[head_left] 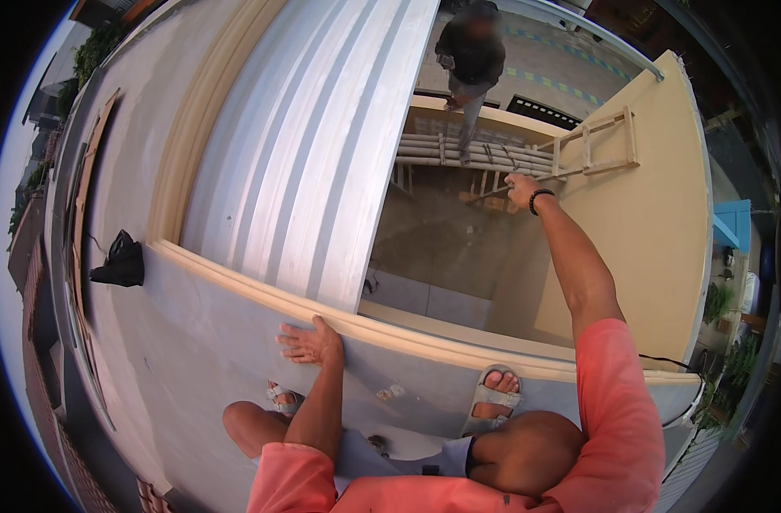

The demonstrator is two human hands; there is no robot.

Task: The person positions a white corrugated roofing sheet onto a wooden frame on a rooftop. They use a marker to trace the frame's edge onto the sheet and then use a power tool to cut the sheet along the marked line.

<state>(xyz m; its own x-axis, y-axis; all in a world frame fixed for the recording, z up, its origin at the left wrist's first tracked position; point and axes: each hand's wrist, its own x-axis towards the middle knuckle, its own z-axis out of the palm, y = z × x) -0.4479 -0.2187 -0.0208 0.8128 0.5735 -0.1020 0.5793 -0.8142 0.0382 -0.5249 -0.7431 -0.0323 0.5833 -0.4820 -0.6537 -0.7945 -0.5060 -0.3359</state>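
Note:
My left hand (312,344) lies flat with spread fingers on the grey concrete surface (220,342), just beside the cream raised edge (382,329) of the opening. Nothing is in it. Out over the opening reaches my right arm, a dark bracelet at the wrist. My right hand (520,191) has its fingers curled, and I see nothing held in it. Behind that hand, lower down, appear a wooden frame (589,150) and a platform of bamboo poles (484,152). Whether the hand touches anything cannot be made out, but it looks apart from them.
Ribbed metal roofing sheets (309,145) cover the opening's left part. A person in dark clothes (472,51) stands on the bamboo platform. Below is a deep drop to a floor (442,222). A cream wall (647,231) bounds the right; a black plastic bag (121,261) lies left.

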